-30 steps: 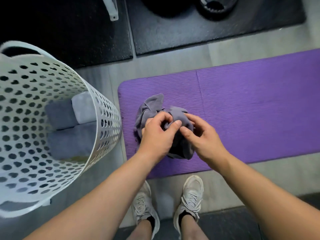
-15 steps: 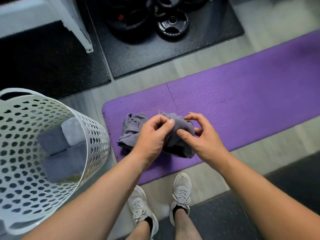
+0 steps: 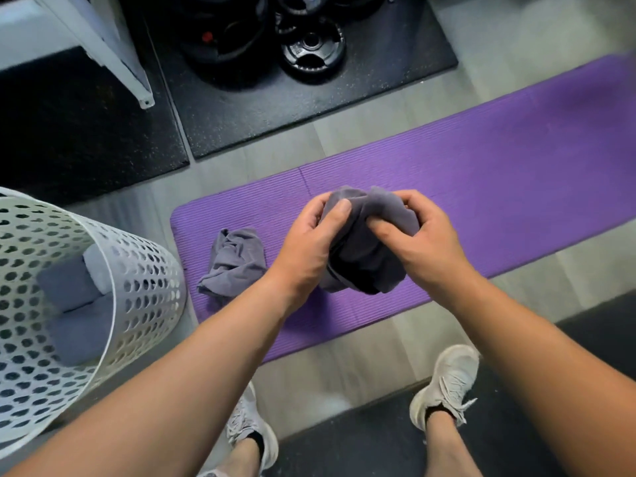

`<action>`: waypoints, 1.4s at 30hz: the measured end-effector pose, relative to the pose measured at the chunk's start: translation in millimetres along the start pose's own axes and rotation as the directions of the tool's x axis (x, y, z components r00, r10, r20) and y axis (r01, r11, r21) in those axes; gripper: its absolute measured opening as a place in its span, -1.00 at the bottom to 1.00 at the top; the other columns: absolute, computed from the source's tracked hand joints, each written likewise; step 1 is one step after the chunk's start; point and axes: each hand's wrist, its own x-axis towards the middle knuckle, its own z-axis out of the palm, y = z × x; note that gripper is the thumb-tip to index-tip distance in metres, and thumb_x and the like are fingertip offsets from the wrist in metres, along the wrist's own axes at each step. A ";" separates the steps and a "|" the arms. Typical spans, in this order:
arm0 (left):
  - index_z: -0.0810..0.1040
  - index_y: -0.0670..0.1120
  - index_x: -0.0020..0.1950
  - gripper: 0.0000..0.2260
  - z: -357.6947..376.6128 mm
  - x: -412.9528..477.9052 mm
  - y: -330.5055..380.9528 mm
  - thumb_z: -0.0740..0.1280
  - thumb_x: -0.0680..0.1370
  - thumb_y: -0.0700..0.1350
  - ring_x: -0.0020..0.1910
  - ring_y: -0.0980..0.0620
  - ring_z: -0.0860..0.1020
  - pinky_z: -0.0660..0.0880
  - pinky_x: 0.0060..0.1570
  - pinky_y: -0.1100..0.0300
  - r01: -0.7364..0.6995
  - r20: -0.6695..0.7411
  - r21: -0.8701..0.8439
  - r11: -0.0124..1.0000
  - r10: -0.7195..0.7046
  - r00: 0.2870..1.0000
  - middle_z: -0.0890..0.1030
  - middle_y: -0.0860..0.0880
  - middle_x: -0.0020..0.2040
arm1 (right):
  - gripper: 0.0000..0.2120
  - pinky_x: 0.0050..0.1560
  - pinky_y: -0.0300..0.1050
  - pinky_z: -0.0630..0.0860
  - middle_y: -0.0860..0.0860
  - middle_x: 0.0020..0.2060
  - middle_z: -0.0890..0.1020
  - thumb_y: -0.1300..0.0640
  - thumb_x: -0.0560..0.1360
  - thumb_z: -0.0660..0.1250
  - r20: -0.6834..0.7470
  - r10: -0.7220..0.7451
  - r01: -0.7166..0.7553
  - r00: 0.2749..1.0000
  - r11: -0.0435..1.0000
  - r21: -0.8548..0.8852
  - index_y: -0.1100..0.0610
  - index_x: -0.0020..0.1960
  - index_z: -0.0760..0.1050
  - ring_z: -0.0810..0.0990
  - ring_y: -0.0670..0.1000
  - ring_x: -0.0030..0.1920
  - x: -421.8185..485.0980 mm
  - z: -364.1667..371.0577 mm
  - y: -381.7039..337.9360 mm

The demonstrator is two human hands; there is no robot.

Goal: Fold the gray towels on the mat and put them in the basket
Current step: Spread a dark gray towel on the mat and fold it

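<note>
above the near end of the purple mat (image 3: 481, 187) we find a bunched gray towel (image 3: 364, 259) held between both our hands. left hand (image 3: 306, 249) — fingers curled round the towel's left side, thumb pressed onto the top fold. right hand (image 3: 426, 246) — fingers curled over the right side, thumb dug into the cloth. a second gray towel (image 3: 234, 259) lies crumpled on the mat, just left of our left wrist. further left a white perforated basket (image 3: 148, 270) stands on the floor beside the mat's end, with folded gray towels (image 3: 69, 287) inside. black weight plates (image 3: 311, 46) rest on a dark floor tile beyond the mat.
</note>
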 end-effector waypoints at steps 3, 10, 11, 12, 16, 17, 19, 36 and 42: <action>0.47 -0.21 0.39 -0.44 50.4 26.2 -15.3 0.41 0.52 0.10 0.39 -0.30 0.48 0.34 0.45 -0.27 0.024 0.009 -0.064 0.998 -0.024 1.000 0.56 -0.31 0.32 | -0.74 0.02 -0.07 0.59 -0.02 -0.09 0.69 0.02 0.40 0.50 0.030 -0.027 0.028 0.999 0.999 -0.035 0.03 0.05 0.56 0.65 -0.07 -0.07 23.7 -49.7 10.2; 0.53 -0.13 0.34 -0.58 187.5 74.6 -40.0 0.31 0.55 0.05 0.20 -0.04 0.61 0.55 0.15 0.01 0.034 -0.088 -0.042 0.999 -0.038 0.995 0.65 -0.16 0.24 | -0.78 -0.07 -0.18 0.56 -0.09 -0.12 0.66 0.13 0.47 0.51 0.074 -0.061 0.072 0.995 0.984 -0.164 0.05 0.07 0.55 0.62 -0.08 -0.09 79.7 -185.8 44.1; 0.54 -0.14 0.33 -0.61 201.7 82.3 -46.0 0.32 0.57 0.03 0.17 -0.01 0.62 0.56 0.14 0.07 0.036 -0.111 -0.016 0.999 -0.038 0.993 0.65 -0.15 0.23 | -0.79 -0.10 -0.21 0.55 -0.11 -0.15 0.64 0.13 0.47 0.51 0.082 -0.053 0.068 0.995 0.980 -0.187 0.04 0.05 0.54 0.60 -0.12 -0.14 88.0 -201.2 52.1; 0.54 -0.17 0.31 -0.66 213.9 90.8 -53.6 0.32 0.61 -0.01 0.13 0.01 0.62 0.56 0.12 0.14 0.049 -0.131 0.013 0.999 -0.047 0.990 0.66 -0.16 0.20 | -0.79 -0.11 -0.21 0.54 -0.13 -0.17 0.63 0.13 0.46 0.51 0.092 -0.048 0.067 0.995 0.974 -0.214 0.02 0.03 0.54 0.58 -0.15 -0.17 96.7 -215.9 61.4; 0.54 -0.09 0.04 -0.89 246.0 117.1 -85.2 0.25 0.69 -0.10 -0.03 0.05 0.56 0.51 -0.05 0.28 0.155 -0.159 0.047 0.987 -0.146 0.977 0.61 -0.08 -0.02 | -0.73 0.02 -0.05 0.57 -0.04 -0.05 0.63 0.06 0.42 0.54 0.141 -0.022 0.074 0.990 0.924 -0.375 0.02 0.05 0.53 0.60 -0.07 -0.06 125.7 -256.8 103.9; 0.53 -0.05 0.00 -0.88 251.7 121.9 -92.2 0.25 0.69 -0.10 -0.09 0.09 0.56 0.50 -0.13 0.35 0.173 -0.161 0.054 0.983 -0.162 0.973 0.60 -0.05 -0.05 | -0.70 0.06 -0.04 0.56 -0.02 -0.01 0.63 0.04 0.42 0.55 0.150 -0.015 0.074 0.989 0.915 -0.397 0.03 0.08 0.54 0.60 -0.04 -0.02 130.6 -262.7 112.9; 0.53 -0.05 0.01 -0.89 258.5 132.1 -107.2 0.25 0.69 -0.10 -0.21 0.21 0.58 0.47 -0.28 0.43 0.200 -0.156 0.067 0.977 -0.188 0.970 0.61 0.01 -0.09 | -0.66 0.11 -0.12 0.53 -0.03 0.06 0.63 -0.02 0.42 0.55 0.175 -0.022 0.095 0.984 0.901 -0.424 0.03 0.11 0.55 0.59 -0.05 0.06 138.2 -270.1 129.6; 0.54 -0.01 -0.03 -0.84 275.3 240.1 -243.3 0.26 0.67 0.01 -0.06 0.00 0.54 0.43 -0.02 0.10 0.387 -0.247 0.128 0.913 -0.349 0.904 0.62 -0.04 -0.10 | -0.70 0.25 -0.26 0.34 0.00 0.07 0.56 -0.10 0.44 0.51 0.328 -0.024 0.219 0.944 0.791 -0.571 0.01 0.10 0.60 0.42 -0.17 0.11 241.4 -303.5 300.4; 0.49 0.00 -0.19 -0.74 300.9 319.9 -304.0 0.27 0.68 0.00 -0.40 0.14 0.47 0.41 -0.22 0.19 0.330 -0.251 0.004 0.944 -0.319 0.914 0.54 0.09 -0.36 | -0.54 0.18 -0.42 0.25 -0.05 0.06 0.57 -0.09 0.45 0.48 0.343 -0.034 0.227 0.939 0.811 -0.539 0.14 0.25 0.60 0.48 -0.06 0.14 312.8 -328.1 365.3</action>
